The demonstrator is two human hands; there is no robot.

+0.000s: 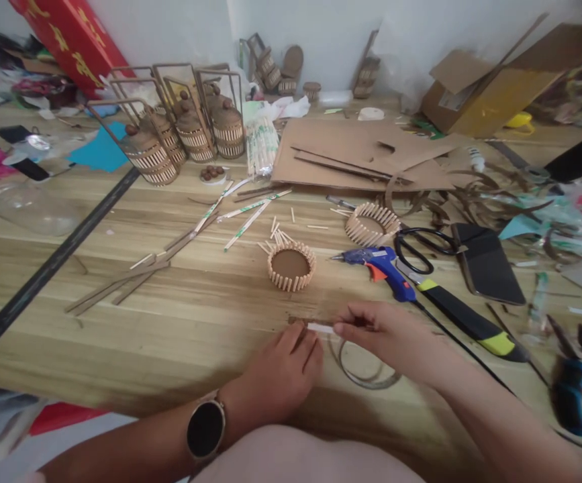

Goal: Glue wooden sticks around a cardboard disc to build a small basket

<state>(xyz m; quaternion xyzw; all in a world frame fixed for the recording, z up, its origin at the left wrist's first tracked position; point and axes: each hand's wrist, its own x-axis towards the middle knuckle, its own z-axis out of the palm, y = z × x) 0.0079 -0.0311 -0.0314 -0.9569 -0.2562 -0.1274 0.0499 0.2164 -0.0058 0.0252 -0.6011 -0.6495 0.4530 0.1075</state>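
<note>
My left hand (291,359), with a watch (206,429) on its wrist, rests on the table with its fingers bent over a thin brown strip (299,320). A short white strip (322,328) spans the gap between both hands. My right hand (378,332) pinches the right end of this white strip between thumb and forefinger. Beneath the right hand lies a thin hoop (366,384), partly hidden. Just beyond the hands stands a small round basket (291,266) with a brown base and a wall of short sticks.
A blue glue gun (376,258), a second stick ring (371,225), scissors (416,248), a utility knife (466,322), a phone (487,261) and pliers (572,376) lie to the right. Finished lidded baskets (152,157) stand at back left. Brown strips (142,272) lie left.
</note>
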